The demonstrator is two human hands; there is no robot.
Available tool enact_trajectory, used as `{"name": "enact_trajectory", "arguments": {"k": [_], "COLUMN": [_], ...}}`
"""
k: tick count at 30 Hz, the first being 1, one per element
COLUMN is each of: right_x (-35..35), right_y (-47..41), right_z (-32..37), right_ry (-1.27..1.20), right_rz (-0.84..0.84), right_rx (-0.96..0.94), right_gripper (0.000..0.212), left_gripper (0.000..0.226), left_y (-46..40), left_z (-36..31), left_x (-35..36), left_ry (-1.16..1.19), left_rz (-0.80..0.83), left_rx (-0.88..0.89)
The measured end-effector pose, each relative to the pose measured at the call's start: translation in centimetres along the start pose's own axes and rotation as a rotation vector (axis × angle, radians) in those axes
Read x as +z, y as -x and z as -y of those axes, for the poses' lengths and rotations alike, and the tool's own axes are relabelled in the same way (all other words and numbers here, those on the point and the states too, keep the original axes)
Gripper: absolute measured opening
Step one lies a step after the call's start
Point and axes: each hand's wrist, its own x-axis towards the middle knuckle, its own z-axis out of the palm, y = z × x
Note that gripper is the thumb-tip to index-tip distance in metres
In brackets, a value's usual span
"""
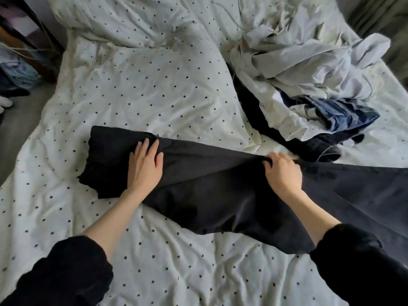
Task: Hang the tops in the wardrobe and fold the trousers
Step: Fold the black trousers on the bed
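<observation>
The black trousers [220, 186] lie stretched across the polka-dot duvet [141, 89], running from left of centre to the frame's right edge. The left hand [144, 167] rests flat on the left end, fingers straight and released. The right hand [281, 171] pinches the upper edge of the fabric with curled fingers. A pile of clothes [309, 74] lies beyond the trousers at upper right, its dark garments close to the right hand. Bare duvet extends above and below the trousers.

bed [136, 89]: white dotted cover, rumpled | floor [19, 120]: grey, left | light: soft daylight
</observation>
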Motion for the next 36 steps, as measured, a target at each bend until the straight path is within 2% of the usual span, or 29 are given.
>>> {"name": "enact_trajectory", "arguments": {"k": [6, 13, 20, 25, 29, 32, 34, 36], "right_x": [0.5, -0.9, -2.7, -3.4, -4.7, -7.6, -9.8, -11.5], "right_y": [3.3, 9.0, 10.9, 9.8, 9.1, 8.2, 6.7, 4.5], "right_z": [-3.7, -13.6, -25.7, -32.9, -36.8, -38.3, -38.8, -38.8], "right_ry": [0.066, 0.103, 0.303, 0.237, -0.039, 0.084, 0.119, 0.135], "right_rz": [-0.087, -0.159, 0.089, 0.237, 0.139, -0.067, -0.207, -0.276], "right_rx": [-0.019, 0.017, 0.175, 0.213, 0.13, -0.107, -0.246, -0.321], "right_gripper": [0.039, 0.033, 0.018, 0.013, 0.016, 0.019, 0.023, 0.032], "left_gripper": [0.053, 0.056, 0.056, 0.057, 0.057, 0.057, 0.053, 0.045], "left_y": [4.0, 8.7, 12.7, 14.6, 15.5, 15.8, 15.5, 14.5], "left_z": [-3.8, -13.1, -23.4, -30.3, -35.3, -37.9, -39.2, -40.1], "left_x": [2.6, 5.5, 9.4, 12.0, 14.0, 14.3, 14.5, 14.2], "left_ry": [-0.057, -0.065, -0.102, -0.151, -0.178, -0.137, -0.127, -0.114], "left_rz": [0.147, 0.273, 0.311, 0.262, 0.249, 0.169, 0.024, -0.104], "left_rx": [0.074, 0.339, 0.485, 0.53, 0.577, 0.572, 0.572, 0.54]}}
